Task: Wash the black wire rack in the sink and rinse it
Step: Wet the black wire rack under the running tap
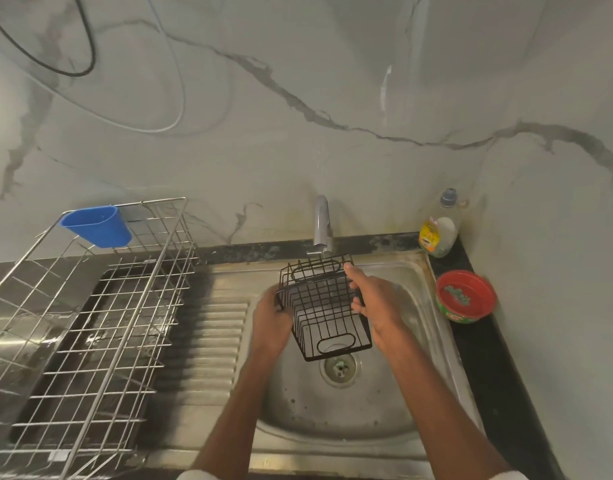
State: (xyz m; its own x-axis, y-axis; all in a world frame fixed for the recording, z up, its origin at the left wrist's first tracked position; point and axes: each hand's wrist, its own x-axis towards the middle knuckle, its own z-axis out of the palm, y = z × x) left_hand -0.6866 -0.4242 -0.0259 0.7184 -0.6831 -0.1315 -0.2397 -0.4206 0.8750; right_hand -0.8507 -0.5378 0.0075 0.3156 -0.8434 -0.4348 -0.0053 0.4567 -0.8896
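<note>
Black wire rack held tilted over the sink, just under the tap and above the drain. Left hand wrapped around its left edge, right hand gripping its right side, fingers reaching the top rim. Steel dish rack with blue cup crowding the left. On the bench at right, soap bottle and red bowl. Open basin room below.
</note>
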